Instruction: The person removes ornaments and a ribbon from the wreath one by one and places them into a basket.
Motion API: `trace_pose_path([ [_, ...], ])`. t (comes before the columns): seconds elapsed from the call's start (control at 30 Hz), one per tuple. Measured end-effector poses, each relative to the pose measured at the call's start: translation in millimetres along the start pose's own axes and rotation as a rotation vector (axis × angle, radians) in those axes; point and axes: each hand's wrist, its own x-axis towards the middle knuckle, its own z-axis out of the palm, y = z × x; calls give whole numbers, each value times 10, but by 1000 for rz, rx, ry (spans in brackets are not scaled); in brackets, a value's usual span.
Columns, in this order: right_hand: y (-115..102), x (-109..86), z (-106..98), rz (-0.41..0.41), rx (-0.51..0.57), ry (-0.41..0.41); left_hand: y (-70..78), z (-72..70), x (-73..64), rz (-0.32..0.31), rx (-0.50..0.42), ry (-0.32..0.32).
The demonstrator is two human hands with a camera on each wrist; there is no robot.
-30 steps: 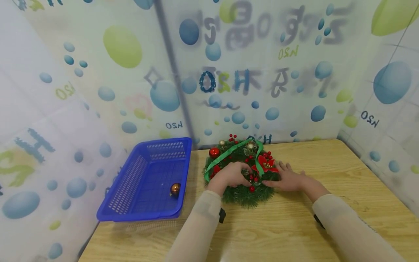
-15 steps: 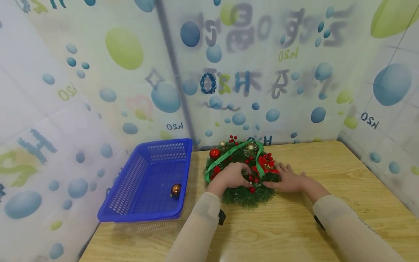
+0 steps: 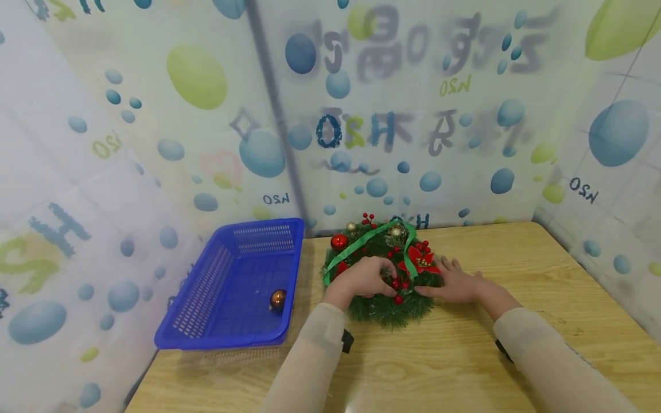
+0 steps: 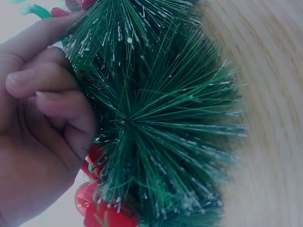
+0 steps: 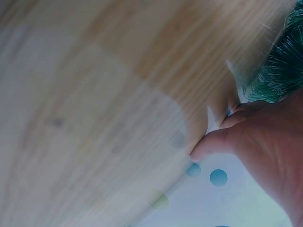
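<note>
A green artificial Christmas wreath lies on the wooden table, trimmed with a green ribbon, a red bauble, a red poinsettia and red berries. My left hand reaches over its near left part, thumb and forefinger curled around a red berry sprig. Its other fingers fold toward the palm in the left wrist view, beside the pine needles. My right hand rests at the wreath's right edge, fingers spread and fairly straight, thumb touching the greenery. What the left fingertips cover is partly hidden.
A blue plastic basket stands left of the wreath, with one copper bauble inside. The wooden table extends around the wreath. A printed curtain borders the table's back and sides.
Both hands stay in nearly the same places at the wreath. The left hand shifts only slightly; the basket and its bauble stay put.
</note>
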Motion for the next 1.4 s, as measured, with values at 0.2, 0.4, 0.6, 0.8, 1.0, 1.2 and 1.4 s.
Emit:
trace_pose_path([
  [0.2, -51, -44, -24, 0, 12, -10, -79, 4, 24, 14, -77, -44],
  [0.4, -51, -41, -36, -4, 25, -16, -77, 0, 20, 11, -55, -34],
  [0.6, -42, -40, -27, -3, 30, -13, -78, -12, -16, 35, -65, -7],
  [0.8, -92, -100, -56, -12, 35, -12, -38, -75, -84, 76, -92, 31],
  [1.0, -19, -25, -25, 5, 10, -16, -6, -167, -176, 104, -125, 90],
  [1.2, 43, 17, -21, -9, 26, -16, -2, -235, -245, 127, -213, 138],
  [1.4, -7, -23, -21, 0, 11, -20, 16, -275, -289, 148, -184, 195],
])
